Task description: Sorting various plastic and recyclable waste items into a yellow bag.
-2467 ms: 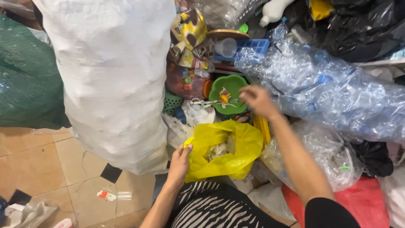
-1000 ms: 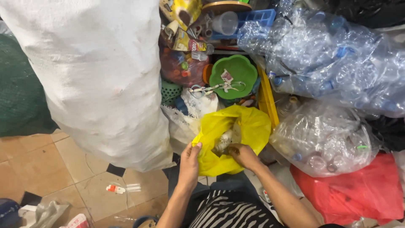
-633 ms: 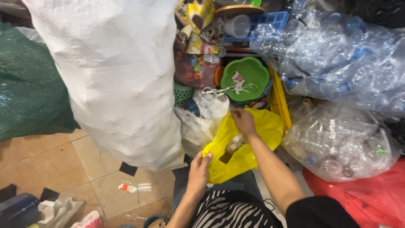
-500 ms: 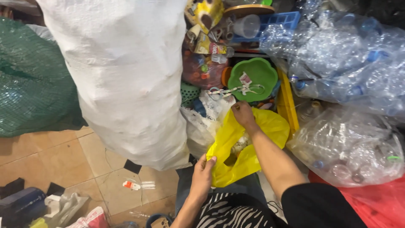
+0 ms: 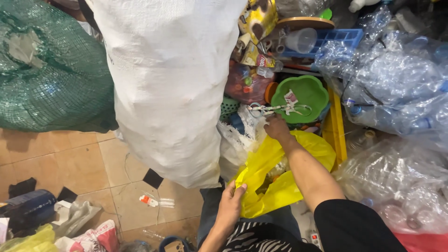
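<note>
An open yellow plastic bag [image 5: 261,182] sits in front of me, with small scraps inside. My left hand [image 5: 232,205] pinches the bag's near edge and holds it open. My right hand [image 5: 277,127] reaches past the bag's far edge to the pile behind it, fingers curled at a white plastic bag [image 5: 240,135], just below a green flower-shaped bowl [image 5: 301,95] with a tangle of thin wire across it. Whether the right hand holds anything is hidden.
A tall white woven sack [image 5: 170,79] stands at the left of the bag. A green net sack [image 5: 46,70] lies further left. Clear bags of crushed plastic bottles [image 5: 396,84] fill the right. Litter and a small tube [image 5: 154,201] lie on the tiled floor.
My right hand has left the inside of the yellow bag and reached forward to the pile below the green bowl. My left hand has kept its hold on the bag's edge.
</note>
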